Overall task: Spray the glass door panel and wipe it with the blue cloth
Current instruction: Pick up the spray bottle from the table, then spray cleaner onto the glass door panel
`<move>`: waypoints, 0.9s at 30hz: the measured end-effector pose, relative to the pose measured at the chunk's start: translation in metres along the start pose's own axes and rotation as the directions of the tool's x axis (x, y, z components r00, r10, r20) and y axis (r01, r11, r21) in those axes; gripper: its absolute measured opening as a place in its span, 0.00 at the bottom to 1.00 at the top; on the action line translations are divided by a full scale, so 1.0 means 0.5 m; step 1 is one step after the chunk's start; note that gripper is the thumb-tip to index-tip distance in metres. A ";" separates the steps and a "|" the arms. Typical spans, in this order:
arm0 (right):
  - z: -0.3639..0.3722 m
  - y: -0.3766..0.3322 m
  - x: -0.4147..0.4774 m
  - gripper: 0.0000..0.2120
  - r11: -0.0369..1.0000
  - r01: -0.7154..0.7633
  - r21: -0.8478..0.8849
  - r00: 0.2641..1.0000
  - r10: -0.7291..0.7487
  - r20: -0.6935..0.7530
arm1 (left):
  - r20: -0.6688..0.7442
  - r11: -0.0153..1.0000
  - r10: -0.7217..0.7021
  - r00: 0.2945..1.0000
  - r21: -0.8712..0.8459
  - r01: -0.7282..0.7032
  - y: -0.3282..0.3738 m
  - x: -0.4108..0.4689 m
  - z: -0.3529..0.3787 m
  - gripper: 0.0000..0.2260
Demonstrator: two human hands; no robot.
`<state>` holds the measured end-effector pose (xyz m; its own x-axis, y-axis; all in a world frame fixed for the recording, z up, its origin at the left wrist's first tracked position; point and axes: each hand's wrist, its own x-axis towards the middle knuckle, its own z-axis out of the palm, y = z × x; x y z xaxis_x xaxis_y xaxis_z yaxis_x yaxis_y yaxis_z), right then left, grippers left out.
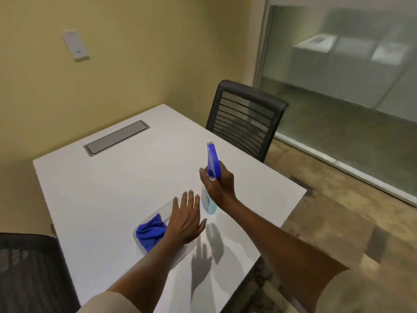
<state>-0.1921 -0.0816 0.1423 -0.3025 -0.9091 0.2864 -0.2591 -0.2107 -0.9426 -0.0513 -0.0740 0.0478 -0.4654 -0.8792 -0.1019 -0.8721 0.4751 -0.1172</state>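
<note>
Right hand [217, 187] grip: closed around spray bottle [211, 177] neck.
Left hand [185, 219] grip: fingers spread wide, holding nothing, beside blue cloth [150, 231].

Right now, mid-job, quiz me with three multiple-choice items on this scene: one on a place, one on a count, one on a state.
1. Where is the cloth?
A. on the chair seat
B. in a clear tray on the table
C. on the floor

2. How many chairs show?
A. two
B. four
C. none

3. What is the right hand doing?
A. resting flat
B. wiping the glass
C. holding the spray bottle

Answers:
1 B, the cloth lies in the tray beside the left hand on the table.
2 A, one chair at the far side, one at lower left.
3 C, its grip is closed round the bottle.
</note>
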 end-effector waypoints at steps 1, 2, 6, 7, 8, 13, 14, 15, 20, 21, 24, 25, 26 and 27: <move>-0.031 -0.012 -0.002 0.09 1.000 0.011 -0.008 0.999 -0.012 -0.043 | -0.019 0.999 0.044 0.999 0.011 -0.044 0.022 0.009 -0.019 0.36; -0.065 -0.023 -0.005 0.08 0.999 0.026 -0.026 0.996 -0.028 -0.087 | -0.041 0.996 0.084 0.996 0.021 -0.084 0.045 0.016 -0.039 0.35; -0.223 -0.052 -0.032 0.08 0.997 0.043 -0.064 0.964 -0.058 -0.261 | -0.092 0.965 0.258 0.962 0.062 -0.253 0.170 0.043 -0.107 0.34; -0.267 -0.058 -0.045 0.09 0.995 0.046 -0.086 0.947 -0.071 -0.314 | -0.094 0.952 0.304 0.948 0.071 -0.299 0.209 0.049 -0.123 0.33; -0.314 -0.065 -0.060 0.11 0.991 0.048 -0.125 0.925 -0.092 -0.369 | -0.095 0.936 0.351 0.932 0.080 -0.344 0.252 0.053 -0.138 0.33; -0.561 -0.103 -0.176 0.18 0.966 -0.015 -0.260 0.791 -0.147 -0.593 | -0.129 0.810 0.586 0.800 0.118 -0.575 0.495 0.040 -0.212 0.39; -0.611 -0.114 -0.209 0.20 0.960 -0.030 -0.278 0.764 -0.158 -0.625 | -0.145 0.772 0.635 0.759 0.131 -0.622 0.547 0.029 -0.226 0.39; -0.660 -0.125 -0.244 0.22 0.952 -0.044 -0.302 0.737 -0.173 -0.653 | -0.164 0.730 0.683 0.711 0.146 -0.668 0.600 0.014 -0.240 0.38; -0.870 -0.204 -0.456 0.30 0.896 -0.173 -0.410 0.564 -0.251 -0.787 | -0.244 0.586 0.804 0.541 0.174 -0.792 0.866 -0.110 -0.320 0.34; -0.907 -0.223 -0.505 0.30 0.891 -0.193 -0.410 0.528 -0.258 -0.809 | -0.260 0.554 0.823 0.505 0.177 -0.813 0.919 -0.143 -0.337 0.34; -1.005 -0.289 -0.659 0.29 0.862 -0.252 -0.440 0.437 -0.305 -0.846 | -0.292 0.439 0.883 0.368 0.235 -0.867 1.063 -0.252 -0.391 0.35; -1.033 -0.312 -0.709 0.28 0.848 -0.282 -0.448 0.402 -0.320 -0.858 | -0.304 0.395 0.900 0.313 0.260 -0.881 1.107 -0.293 -0.408 0.36; -1.058 -0.336 -0.759 0.28 0.836 -0.313 -0.451 0.362 -0.334 -0.870 | -0.322 0.350 0.911 0.256 0.279 -0.894 1.148 -0.335 -0.425 0.36; -1.080 -0.360 -0.807 0.28 0.823 -0.339 -0.455 0.322 -0.353 -0.878 | -0.338 0.306 0.920 0.200 0.296 -0.905 1.187 -0.377 -0.440 0.36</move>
<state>-0.5188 0.5172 0.2894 -0.8118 0.0970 0.5758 -0.5283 0.2981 -0.7950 -0.5145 0.3664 0.2150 -0.9464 0.2495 0.2052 0.1995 0.9510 -0.2362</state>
